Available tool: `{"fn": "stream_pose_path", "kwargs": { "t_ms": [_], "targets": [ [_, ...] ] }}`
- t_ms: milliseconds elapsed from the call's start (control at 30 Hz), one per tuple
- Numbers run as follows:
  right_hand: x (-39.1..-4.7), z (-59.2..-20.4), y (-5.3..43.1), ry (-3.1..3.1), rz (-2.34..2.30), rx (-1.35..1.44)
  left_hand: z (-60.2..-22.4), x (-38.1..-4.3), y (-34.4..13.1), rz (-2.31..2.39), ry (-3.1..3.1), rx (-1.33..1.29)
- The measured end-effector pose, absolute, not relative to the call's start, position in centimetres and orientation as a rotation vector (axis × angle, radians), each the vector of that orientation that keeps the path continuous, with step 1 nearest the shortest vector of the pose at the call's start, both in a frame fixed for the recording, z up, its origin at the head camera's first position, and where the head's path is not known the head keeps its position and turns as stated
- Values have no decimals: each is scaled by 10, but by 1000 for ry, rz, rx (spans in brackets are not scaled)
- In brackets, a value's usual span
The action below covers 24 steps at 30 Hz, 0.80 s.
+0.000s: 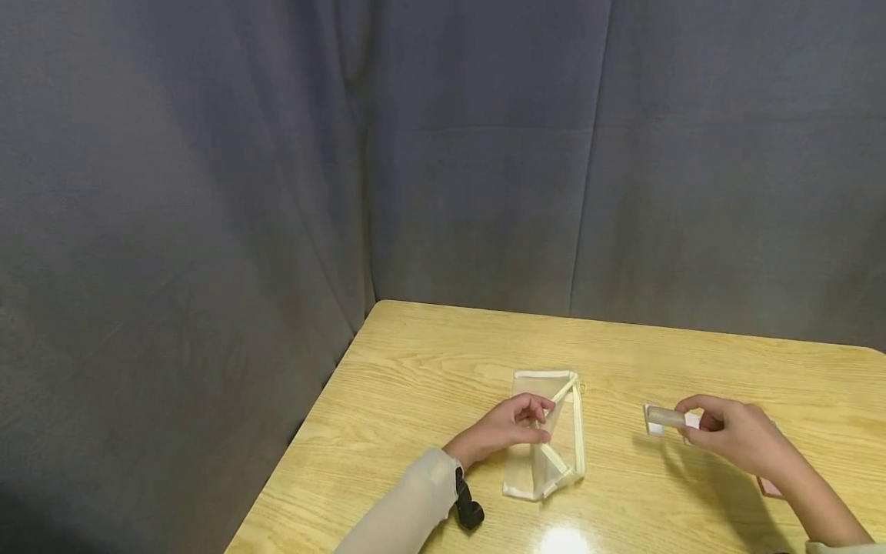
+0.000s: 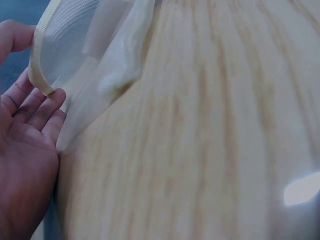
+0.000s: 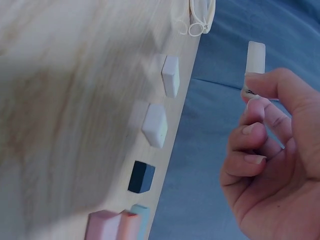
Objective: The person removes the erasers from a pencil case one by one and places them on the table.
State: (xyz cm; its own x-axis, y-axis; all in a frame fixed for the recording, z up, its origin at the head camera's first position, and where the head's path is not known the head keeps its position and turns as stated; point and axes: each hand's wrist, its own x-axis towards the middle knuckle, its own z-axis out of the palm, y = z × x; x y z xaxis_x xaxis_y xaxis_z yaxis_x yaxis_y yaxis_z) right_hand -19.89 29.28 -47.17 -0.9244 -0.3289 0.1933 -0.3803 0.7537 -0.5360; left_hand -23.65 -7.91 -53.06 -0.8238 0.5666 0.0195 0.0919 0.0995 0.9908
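A see-through mesh zip pouch (image 1: 577,438) with cream edging lies on the wooden table, its mouth pulled apart. My left hand (image 1: 508,423) pinches one edge of that mouth between thumb and fingers, lifting it. In the left wrist view, the cream rim (image 2: 37,65) runs between the thumb and fingertips. To the right of the pouch, my right hand (image 1: 741,435) is above the table and pinches one end of a small pale, translucent bar (image 3: 255,59) by thumb and fingertips. A dark mark shows on the bar beside the thumb.
Several small blocks stand in a row under my right hand: two white blocks (image 3: 171,76), a black block (image 3: 141,176), a pink block (image 3: 102,225), an orange block (image 3: 128,225) and a light blue block (image 3: 142,220). Grey-blue curtains (image 1: 477,154) hang behind the table (image 1: 429,338).
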Motion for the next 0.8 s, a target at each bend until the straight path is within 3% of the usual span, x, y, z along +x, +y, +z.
{"fn": "stream_pose_path", "kwargs": {
  "t_ms": [800],
  "targets": [
    [-182,-501,310,-2771,937,643,-529,-237,-79,1745,2024,634]
  ]
}}
